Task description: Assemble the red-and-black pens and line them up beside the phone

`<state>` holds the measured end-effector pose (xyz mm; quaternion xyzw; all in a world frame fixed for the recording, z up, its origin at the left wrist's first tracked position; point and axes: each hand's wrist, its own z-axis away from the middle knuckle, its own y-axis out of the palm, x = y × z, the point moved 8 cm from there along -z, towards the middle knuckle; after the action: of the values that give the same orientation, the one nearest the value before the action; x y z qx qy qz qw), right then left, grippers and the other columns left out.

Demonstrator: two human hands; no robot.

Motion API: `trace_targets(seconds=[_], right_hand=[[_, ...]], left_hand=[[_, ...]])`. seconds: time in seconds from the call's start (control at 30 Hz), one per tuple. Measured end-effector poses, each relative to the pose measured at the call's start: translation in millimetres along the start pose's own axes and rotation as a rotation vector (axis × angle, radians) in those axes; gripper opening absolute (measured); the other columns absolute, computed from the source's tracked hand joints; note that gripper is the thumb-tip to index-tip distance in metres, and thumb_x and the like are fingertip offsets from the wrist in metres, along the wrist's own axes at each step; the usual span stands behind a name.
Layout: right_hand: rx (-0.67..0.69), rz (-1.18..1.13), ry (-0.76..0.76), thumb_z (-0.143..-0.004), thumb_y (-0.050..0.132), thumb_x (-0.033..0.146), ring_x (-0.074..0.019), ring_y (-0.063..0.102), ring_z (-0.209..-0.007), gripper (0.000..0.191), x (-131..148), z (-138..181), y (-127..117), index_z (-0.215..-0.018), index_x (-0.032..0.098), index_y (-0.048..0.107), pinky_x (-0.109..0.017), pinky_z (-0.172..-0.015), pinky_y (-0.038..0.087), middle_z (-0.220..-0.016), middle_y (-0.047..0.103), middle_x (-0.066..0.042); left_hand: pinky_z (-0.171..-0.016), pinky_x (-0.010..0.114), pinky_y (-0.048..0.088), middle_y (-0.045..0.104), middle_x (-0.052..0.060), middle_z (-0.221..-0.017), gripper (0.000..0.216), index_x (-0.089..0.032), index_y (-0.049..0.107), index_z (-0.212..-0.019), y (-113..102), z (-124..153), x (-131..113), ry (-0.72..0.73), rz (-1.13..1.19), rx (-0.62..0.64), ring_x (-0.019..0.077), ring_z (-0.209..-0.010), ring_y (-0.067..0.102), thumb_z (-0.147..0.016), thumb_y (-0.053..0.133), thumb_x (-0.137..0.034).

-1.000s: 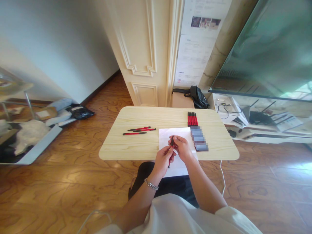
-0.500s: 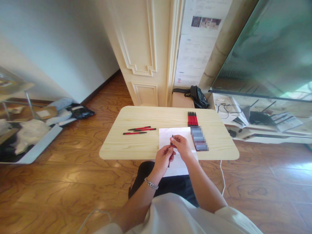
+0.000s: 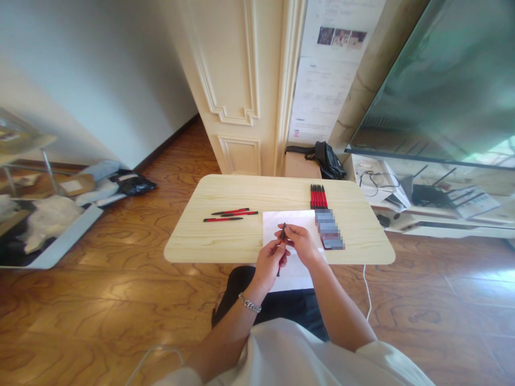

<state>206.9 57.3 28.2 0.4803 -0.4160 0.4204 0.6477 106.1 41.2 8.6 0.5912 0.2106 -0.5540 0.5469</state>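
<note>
- While sitting at a pale wooden table (image 3: 225, 241), a person is gripping 1 red-and-black pen (image 3: 284, 231) with both hands, just above the table's near edge.
- Left hand (image 3: 269, 264) is curling shut on the pen's lower part, thumb and fingertips pinching the barrel. A bracelet (image 3: 250, 304) is hanging at that wrist.
- Right hand (image 3: 301, 242) is closing thumb and forefinger on the pen's upper part, with the other fingers folding loosely behind.
- Held this way, the pen is standing nearly upright and leaning a little. Its dark top is poking out above the right hand and its lower tip is showing below the left hand.
- Beneath both hands, a white sheet (image 3: 277, 221) is lying flat on the table and overhanging the near edge toward the person's lap.
- Well apart to the left of the sheet, 3 pens (image 3: 229, 215) are lying loose and roughly parallel on the bare wood.
- At the sheet's far right corner, a row of pens (image 3: 318, 197) is lying side by side, with its near ends touching a blurred patch (image 3: 329, 229).
- Behind the table, a black bag (image 3: 328, 158) is resting beside a cream panelled door (image 3: 237, 80).
</note>
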Motion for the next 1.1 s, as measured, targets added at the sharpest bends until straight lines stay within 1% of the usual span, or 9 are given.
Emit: trace_targets(seconds=[0.17,0.27,0.33,0.5,0.6,0.67,0.83,0.97,1.1], right_hand=[[-0.074,0.047,-0.053,-0.069,0.073,0.043,-0.0138,0.059,-0.068,0.036,2.0,-1.3,-7.3,-0.093,0.016,0.066,-0.029,-0.068,0.048,-0.074,0.066,-0.003],[-0.01,0.032,-0.01,-0.074,0.067,0.044,-0.016,0.061,-0.075,0.036,-2.6,-1.3,-3.9,-0.097,0.016,0.066,-0.031,-0.072,0.049,-0.084,0.068,-0.007],[0.017,0.039,0.005,-0.078,0.063,0.046,-0.0166,0.062,-0.078,0.039,-4.4,-1.4,-2.4,-0.101,0.016,0.066,-0.032,-0.072,0.049,-0.091,0.068,-0.009],[-0.052,0.094,-0.05,-0.072,0.071,0.043,-0.0149,0.06,-0.07,0.038,-1.9,-2.8,-8.7,-0.099,0.016,0.066,-0.03,-0.068,0.048,-0.079,0.067,-0.005],[0.01,0.076,-0.01,-0.075,0.066,0.045,-0.0165,0.062,-0.077,0.039,-5.9,-2.8,-4.9,-0.101,0.016,0.066,-0.031,-0.072,0.049,-0.087,0.069,-0.008],[0.024,0.101,0.004,-0.078,0.062,0.047,-0.0168,0.063,-0.078,0.041,-8.1,-2.5,-4.0,-0.105,0.017,0.065,-0.031,-0.071,0.049,-0.093,0.069,-0.009],[-0.077,0.188,-0.066,-0.073,0.068,0.042,-0.0154,0.061,-0.069,0.038,-4.7,-3.2,-11.4,-0.1,0.016,0.064,-0.028,-0.064,0.047,-0.075,0.067,-0.004],[-0.001,0.148,-0.025,-0.076,0.064,0.039,-0.017,0.063,-0.078,0.035,-4.6,-2.7,-7.8,-0.104,0.017,0.064,-0.03,-0.071,0.047,-0.088,0.07,-0.007],[0.055,0.08,0.049,-0.076,0.063,0.038,-0.0178,0.064,-0.081,0.036,-6.4,-1.4,-3.6,-0.105,0.017,0.064,-0.033,-0.077,0.047,-0.094,0.071,-0.01]], left_hand=[[-0.045,0.021,0.033,0.06,0.002,-0.071,0.035,-0.015,0.062,-0.095,-1.3,-1.1,0.8,0.011,-0.016,-0.005,0.0067,-0.049,0.047,-0.079,0.063,-0.045],[-0.044,0.02,0.032,0.061,0.002,-0.072,0.033,-0.014,0.063,-0.091,-1.8,-1.5,1.9,0.011,-0.001,-0.011,0.006,-0.049,0.046,-0.078,0.064,-0.045],[-0.045,0.02,0.032,0.061,0.002,-0.072,0.033,-0.014,0.063,-0.09,-1.9,-1.4,1.9,0.019,0.01,-0.012,0.0057,-0.049,0.046,-0.078,0.065,-0.044],[-0.045,0.021,0.032,0.061,0.003,-0.073,0.034,-0.014,0.064,-0.093,-2.7,-0.8,2.0,0.021,0.016,-0.017,0.006,-0.049,0.046,-0.078,0.066,-0.044],[-0.044,0.02,0.031,0.061,0.003,-0.073,0.033,-0.013,0.063,-0.094,-2.9,-0.9,2.8,0.016,0.014,-0.02,0.0058,-0.049,0.046,-0.079,0.065,-0.042],[-0.044,0.02,0.031,0.061,0.003,-0.072,0.033,-0.013,0.063,-0.096,-2.7,-1.3,3.1,0.017,0.017,-0.022,0.0058,-0.048,0.046,-0.079,0.064,-0.042],[-0.042,0.02,0.03,0.061,0.003,-0.072,0.032,-0.013,0.062,-0.096,-2.9,-2.1,3.7,0.014,0.004,-0.031,0.0062,-0.048,0.046,-0.079,0.064,-0.041],[-0.042,0.02,0.029,0.061,0.002,-0.071,0.035,-0.014,0.061,-0.097,-5.7,-1.6,6.4,-0.007,0.029,-0.049,0.006,-0.046,0.045,-0.077,0.066,-0.042],[-0.043,0.02,0.029,0.059,0.001,-0.069,0.033,-0.014,0.061,-0.096,-5.3,-1.0,9.6,-0.013,0.062,-0.023,0.006,-0.046,0.045,-0.079,0.065,-0.042]])
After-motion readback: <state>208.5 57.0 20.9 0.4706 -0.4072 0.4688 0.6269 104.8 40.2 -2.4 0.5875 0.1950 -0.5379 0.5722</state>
